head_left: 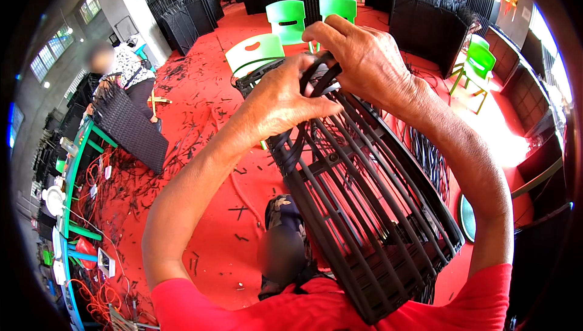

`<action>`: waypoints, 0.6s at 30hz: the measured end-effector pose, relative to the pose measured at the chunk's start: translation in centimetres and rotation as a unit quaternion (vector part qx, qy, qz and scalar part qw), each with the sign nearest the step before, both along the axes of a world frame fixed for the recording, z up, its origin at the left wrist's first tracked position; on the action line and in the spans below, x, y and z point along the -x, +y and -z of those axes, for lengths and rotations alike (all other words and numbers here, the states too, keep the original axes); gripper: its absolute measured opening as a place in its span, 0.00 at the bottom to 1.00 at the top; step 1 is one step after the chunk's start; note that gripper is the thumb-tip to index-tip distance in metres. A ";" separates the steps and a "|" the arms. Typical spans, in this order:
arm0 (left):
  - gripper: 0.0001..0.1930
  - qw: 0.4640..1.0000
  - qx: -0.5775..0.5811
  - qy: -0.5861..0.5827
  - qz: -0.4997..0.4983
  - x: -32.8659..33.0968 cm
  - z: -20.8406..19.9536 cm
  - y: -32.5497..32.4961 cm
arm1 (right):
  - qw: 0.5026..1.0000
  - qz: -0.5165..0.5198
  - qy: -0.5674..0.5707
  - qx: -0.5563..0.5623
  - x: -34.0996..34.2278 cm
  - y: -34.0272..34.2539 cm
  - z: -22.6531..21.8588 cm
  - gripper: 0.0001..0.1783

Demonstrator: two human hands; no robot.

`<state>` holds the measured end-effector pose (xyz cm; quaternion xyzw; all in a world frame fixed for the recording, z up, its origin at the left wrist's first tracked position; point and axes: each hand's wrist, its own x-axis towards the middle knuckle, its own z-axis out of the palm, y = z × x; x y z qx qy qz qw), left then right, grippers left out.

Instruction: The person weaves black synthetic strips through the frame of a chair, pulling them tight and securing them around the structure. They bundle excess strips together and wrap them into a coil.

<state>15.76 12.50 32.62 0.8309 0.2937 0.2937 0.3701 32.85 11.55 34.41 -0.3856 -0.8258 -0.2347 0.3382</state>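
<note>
A black slatted frame [333,158] leans up from my lap, tilted away from me, with long parallel bars and gaps between them. At its far end a flat black strip [328,78] is looped around the edge. My right hand [371,58] pinches this strip from above, index finger bent and raised. On the near left side my left hand [282,97] closes around the strip and the frame's end, its thumb stretched over the bars. Several loose black strips hang at the frame's left corner. Parts of the left fingers are hidden behind the strip.
Green plastic chairs [286,20] stand beyond the frame. On the left, a seated person [130,73] is beside a dark woven panel [130,126]. A green-edged table [71,191] with cables lies nearer. Black scraps litter the red floor [212,252]; stacked black panels [425,30] stand at the back.
</note>
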 end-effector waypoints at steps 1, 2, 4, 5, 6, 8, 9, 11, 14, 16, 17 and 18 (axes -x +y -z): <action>0.17 0.998 0.059 -0.002 0.014 0.3 -0.1 0.2 | 1.000 -0.022 0.008 -0.006 -0.6 0.0 0.5 0.14; 0.07 0.995 0.091 -0.024 0.015 0.9 -0.1 0.3 | 0.998 -0.007 0.045 0.035 -1.5 0.4 1.1 0.14; 0.06 0.990 0.102 -0.091 0.036 2.3 0.0 0.2 | 0.992 -0.043 0.109 0.052 -4.0 1.4 3.1 0.15; 0.06 0.984 0.106 -0.135 0.039 3.0 0.3 0.1 | 0.987 -0.014 0.141 0.081 -5.9 1.9 4.2 0.15; 0.06 0.978 0.125 -0.165 0.021 3.8 0.4 -0.1 | 0.983 -0.036 0.161 0.075 -8.2 2.3 5.5 0.16; 0.05 0.970 0.127 -0.206 -0.005 5.3 0.9 -0.7 | 0.942 0.005 0.283 0.181 -13.0 2.7 8.7 0.18; 0.05 0.965 0.130 -0.230 -0.010 5.9 1.2 -0.8 | 0.933 0.032 0.316 0.169 -15.7 2.4 10.4 0.19; 0.05 0.948 0.133 -0.289 -0.005 6.8 1.8 -1.2 | 0.907 0.087 0.375 0.173 -21.2 1.4 12.8 0.18; 0.04 0.934 0.127 -0.332 0.009 7.2 2.3 -1.6 | 0.896 0.120 0.398 0.155 -26.6 -0.3 13.4 0.13; 0.04 0.935 0.113 -0.334 0.035 7.2 2.2 -1.7 | 0.881 0.110 0.425 0.176 -27.3 -1.6 12.2 0.09; 0.04 0.931 0.129 -0.340 0.000 7.1 2.1 -1.7 | 0.891 0.121 0.401 0.178 -26.7 -2.1 11.1 0.07; 0.04 0.929 0.117 -0.351 0.000 7.2 1.8 -1.7 | 0.906 0.122 0.363 0.182 -25.6 -2.5 9.9 0.05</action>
